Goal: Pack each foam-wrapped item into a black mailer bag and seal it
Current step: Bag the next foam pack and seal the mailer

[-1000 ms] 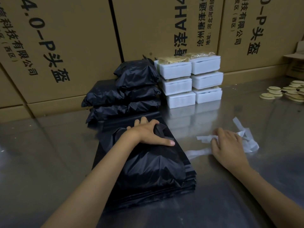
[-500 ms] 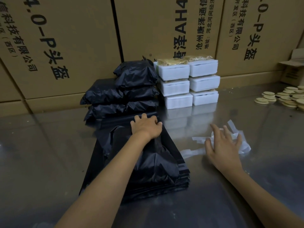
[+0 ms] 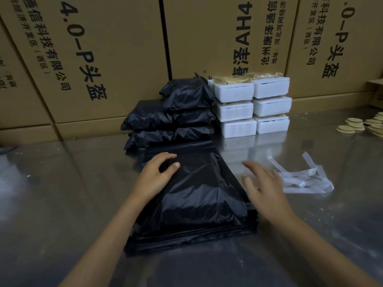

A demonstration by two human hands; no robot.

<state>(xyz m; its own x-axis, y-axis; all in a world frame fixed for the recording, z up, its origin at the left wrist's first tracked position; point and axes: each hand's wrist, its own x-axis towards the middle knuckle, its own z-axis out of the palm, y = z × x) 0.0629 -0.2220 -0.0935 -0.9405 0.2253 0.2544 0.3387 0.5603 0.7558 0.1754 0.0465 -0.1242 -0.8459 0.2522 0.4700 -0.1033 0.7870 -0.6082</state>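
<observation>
I am looking down at a filled black mailer bag (image 3: 199, 195) lying on top of a flat stack of empty black bags (image 3: 186, 239) on the shiny metal table (image 3: 62, 204), right in front of me. My left hand (image 3: 157, 175) is resting on the bag's far left corner, fingers loosely curved over the plastic and thumb lying across it, pressing rather than gripping. My right hand (image 3: 263, 185) is hovering at the bag's right edge with fingers spread and straight, holding nothing; it is blurred, so I cannot tell whether it is touching the plastic. Just beside it to the right, peeled white backing strips (image 3: 306, 179) are lying in a loose heap. Behind the bag, sealed black parcels (image 3: 176, 119) are sitting piled against the cardboard cartons (image 3: 103, 59), and beside them white foam-wrapped items (image 3: 252, 106) are standing in two stacks of three. Round tan discs (image 3: 364, 125) are lying at the far right.
</observation>
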